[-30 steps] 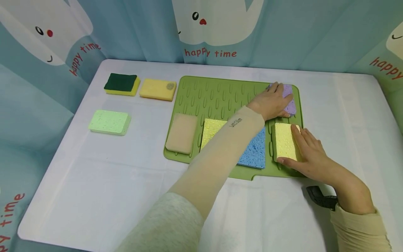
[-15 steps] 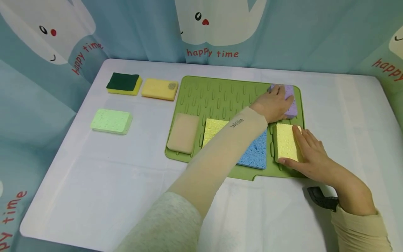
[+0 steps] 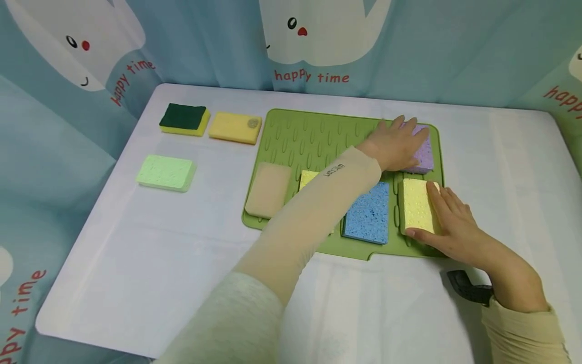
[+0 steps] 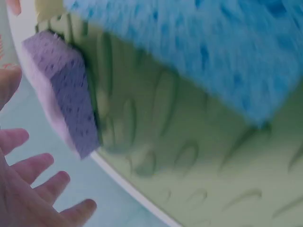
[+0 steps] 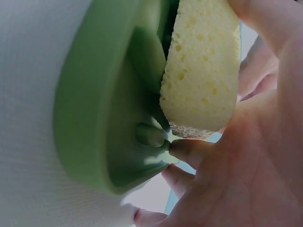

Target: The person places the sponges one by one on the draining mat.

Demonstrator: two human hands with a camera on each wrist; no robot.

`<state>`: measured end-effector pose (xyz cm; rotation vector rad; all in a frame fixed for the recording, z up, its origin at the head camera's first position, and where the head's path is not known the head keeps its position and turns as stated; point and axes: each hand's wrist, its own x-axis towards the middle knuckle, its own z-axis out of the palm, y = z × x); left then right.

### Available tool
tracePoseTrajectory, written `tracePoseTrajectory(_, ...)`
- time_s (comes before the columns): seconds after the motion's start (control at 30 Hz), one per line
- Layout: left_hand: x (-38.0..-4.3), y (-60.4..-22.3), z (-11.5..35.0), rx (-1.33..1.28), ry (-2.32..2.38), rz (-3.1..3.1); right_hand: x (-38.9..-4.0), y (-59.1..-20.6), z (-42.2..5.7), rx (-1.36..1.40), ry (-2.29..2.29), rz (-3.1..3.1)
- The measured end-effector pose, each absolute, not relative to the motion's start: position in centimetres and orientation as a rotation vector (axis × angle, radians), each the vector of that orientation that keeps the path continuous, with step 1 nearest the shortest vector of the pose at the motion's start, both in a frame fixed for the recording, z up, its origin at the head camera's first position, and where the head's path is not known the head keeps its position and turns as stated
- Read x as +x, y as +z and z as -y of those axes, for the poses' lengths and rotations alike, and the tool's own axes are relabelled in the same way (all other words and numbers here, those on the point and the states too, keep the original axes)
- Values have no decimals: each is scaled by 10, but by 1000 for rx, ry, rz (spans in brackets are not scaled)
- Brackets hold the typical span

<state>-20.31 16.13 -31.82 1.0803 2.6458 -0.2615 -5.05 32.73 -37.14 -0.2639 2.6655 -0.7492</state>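
The left hand (image 3: 393, 145) is spread beside the purple sponge (image 3: 424, 155), far right on the mat (image 3: 297, 129); the right hand (image 3: 456, 230) pinches the pale yellow sponge (image 3: 417, 208) nearer, where uneven pressure could skew it.

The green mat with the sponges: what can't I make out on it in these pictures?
- Head view: most of the yellow sponge left of the blue one, hidden by the left forearm.
- Head view: part of the purple sponge, behind the left hand.
- Left wrist view: the rest of the blue sponge, blurred and cut off by the top and right edges.
- Right wrist view: the pale yellow sponge, cut off by the top edge.
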Motion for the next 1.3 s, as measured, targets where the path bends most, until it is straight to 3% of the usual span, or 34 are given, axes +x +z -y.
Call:
tracePoseTrajectory(0.67,-224,-310,-90,817,62,-2722,-49,-374,-329,-276,-745,-2681)
tracePoseTrajectory(1.3,-231,-317,-38,727,214,-2825,-48,-372,-328,-258,-735,-2687)
